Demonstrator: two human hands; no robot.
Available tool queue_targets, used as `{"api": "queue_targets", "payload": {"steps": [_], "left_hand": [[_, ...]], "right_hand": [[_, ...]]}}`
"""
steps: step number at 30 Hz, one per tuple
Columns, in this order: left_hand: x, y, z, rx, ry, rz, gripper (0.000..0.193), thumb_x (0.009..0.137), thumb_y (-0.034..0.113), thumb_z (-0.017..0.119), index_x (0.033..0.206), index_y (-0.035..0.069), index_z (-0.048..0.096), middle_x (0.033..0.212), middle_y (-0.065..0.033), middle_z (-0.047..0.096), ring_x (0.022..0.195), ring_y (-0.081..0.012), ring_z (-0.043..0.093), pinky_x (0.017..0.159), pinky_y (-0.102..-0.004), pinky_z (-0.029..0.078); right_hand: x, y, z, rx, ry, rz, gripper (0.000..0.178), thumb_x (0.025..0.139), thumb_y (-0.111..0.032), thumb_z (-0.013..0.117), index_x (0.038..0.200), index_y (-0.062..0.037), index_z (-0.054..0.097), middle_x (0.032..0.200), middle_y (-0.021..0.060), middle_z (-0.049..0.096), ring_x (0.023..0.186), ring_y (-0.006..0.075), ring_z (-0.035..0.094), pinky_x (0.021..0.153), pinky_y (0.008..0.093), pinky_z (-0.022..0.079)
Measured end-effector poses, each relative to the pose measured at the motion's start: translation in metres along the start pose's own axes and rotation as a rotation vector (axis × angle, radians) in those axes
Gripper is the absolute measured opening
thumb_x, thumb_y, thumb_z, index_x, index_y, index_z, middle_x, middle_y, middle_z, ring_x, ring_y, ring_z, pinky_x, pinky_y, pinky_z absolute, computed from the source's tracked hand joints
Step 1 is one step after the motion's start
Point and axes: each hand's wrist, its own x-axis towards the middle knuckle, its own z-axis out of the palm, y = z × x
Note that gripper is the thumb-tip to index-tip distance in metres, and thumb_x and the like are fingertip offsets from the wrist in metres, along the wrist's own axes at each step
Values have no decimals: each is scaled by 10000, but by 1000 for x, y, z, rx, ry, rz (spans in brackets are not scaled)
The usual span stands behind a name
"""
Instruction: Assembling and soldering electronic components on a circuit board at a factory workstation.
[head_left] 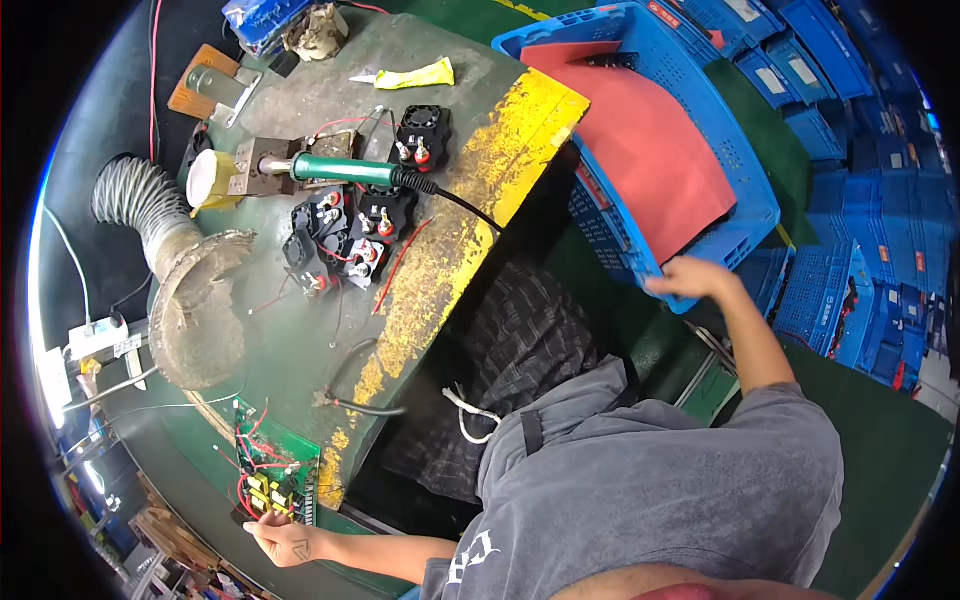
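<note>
My left hand [280,540] is closed in a pinch at the near end of a green circuit board [300,447], which carries red wires and yellow-wrapped components and lies at the bench edge. Out to the right, my right hand [692,277] is closed over the near corner of a blue plastic crate [745,240]. A red sheet [650,140] lies inside that crate. On the bench, a green-handled soldering iron [345,170] rests with its tip in a metal holder [262,167]. Several black fan units with red and white terminals, such as this fan [422,125], sit around it.
A flexible grey duct with a worn hood [205,320] stands on the bench's left. A yellow tube [415,75] and a loose red wire [402,265] lie on the bench [440,290]. A black cable [470,205] hangs over its edge. Stacked blue crates [840,210] line the right.
</note>
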Motion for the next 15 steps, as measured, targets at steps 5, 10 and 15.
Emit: {"api": "queue_targets", "payload": {"steps": [5,10,15], "left_hand": [[3,11,0,74,-12,2,523,1004,455,650,737,8,707,640,-29,594,581,-120,521,552,-259,417],[5,27,6,152,-14,55,540,1025,438,627,712,2,682,611,-22,569,556,-108,497,529,-244,383],[18,20,-23,229,-62,133,491,1064,331,601,698,7,650,617,-3,531,565,-84,472,553,-231,380]], "right_hand": [[45,-26,-117,-196,372,-114,589,1000,-535,531,995,20,726,855,210,705,822,317,692,749,450,523],[183,-20,-213,160,920,-413,566,932,-181,661,1467,-100,496,809,96,656,741,165,621,689,337,533],[266,-59,-292,385,758,-278,802,943,-165,678,1636,-168,274,930,60,684,763,134,631,588,320,539]]}}
